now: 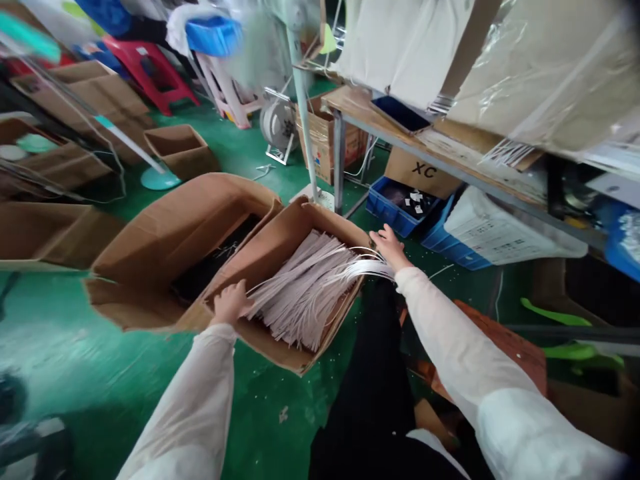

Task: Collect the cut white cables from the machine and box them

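An open cardboard box [280, 240] in front of me holds a thick bundle of thin white strips [310, 287]. My left hand [231, 303] is closed over the box's left rim, its fingertips close to the strip ends. At the right-hand corner, my right hand [387, 245] grips the rim. Some white strips bend over that edge just below my right hand, and whether it also touches them I cannot tell. A second cardboard box [165, 233] with dark contents stands against the left side of the first.
A workbench [385, 123] loaded with white sheets runs along the right, with blue crates [400, 207] beneath. A pale green pole [305, 113] rises behind the box. More cartons [183, 150] and a red stool [150, 73] stand at left. An orange-brown stool [505, 347] is at right.
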Demonstrator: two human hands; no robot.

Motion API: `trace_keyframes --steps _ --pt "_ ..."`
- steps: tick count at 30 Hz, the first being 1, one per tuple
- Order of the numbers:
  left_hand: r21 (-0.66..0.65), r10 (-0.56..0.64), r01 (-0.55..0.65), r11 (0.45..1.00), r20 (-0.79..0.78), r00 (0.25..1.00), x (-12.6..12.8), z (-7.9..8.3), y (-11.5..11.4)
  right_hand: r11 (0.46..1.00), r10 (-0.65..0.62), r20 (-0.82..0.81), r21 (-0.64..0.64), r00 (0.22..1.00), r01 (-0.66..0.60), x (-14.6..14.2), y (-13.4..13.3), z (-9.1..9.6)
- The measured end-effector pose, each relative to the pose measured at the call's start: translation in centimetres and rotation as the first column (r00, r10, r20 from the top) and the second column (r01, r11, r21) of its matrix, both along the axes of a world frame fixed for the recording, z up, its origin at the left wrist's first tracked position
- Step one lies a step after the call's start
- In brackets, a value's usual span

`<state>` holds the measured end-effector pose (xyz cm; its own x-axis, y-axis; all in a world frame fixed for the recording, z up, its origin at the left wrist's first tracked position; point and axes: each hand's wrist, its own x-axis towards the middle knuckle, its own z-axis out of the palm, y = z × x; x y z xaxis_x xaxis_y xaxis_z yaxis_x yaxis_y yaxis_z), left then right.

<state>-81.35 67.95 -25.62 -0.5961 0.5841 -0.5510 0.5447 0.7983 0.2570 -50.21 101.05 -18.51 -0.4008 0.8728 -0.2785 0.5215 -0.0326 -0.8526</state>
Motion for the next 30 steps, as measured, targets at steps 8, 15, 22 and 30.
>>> trace_keyframes --steps 8,15,22,30 --pt "0.307 0.039 -0.360 0.881 0.712 0.701 20.8 -3.1 4.5 0.988 0.128 0.569 -0.145 0.812 -0.054 16.9 2.5 -1.0" --pt "0.272 0.063 -0.502 0.821 0.831 0.553 32.8 -1.9 5.8 0.852 0.419 0.767 -0.148 0.485 -0.502 11.6 1.9 -8.8" --pt "0.232 0.127 -0.496 0.837 0.799 0.588 33.8 -2.0 4.7 0.813 0.360 0.826 -0.051 0.433 -0.580 6.8 1.2 -16.1" --pt "0.229 0.209 -0.621 0.749 0.809 0.550 33.6 -3.2 7.6 0.752 0.399 0.867 -0.124 0.298 -0.647 4.8 2.0 -13.2"
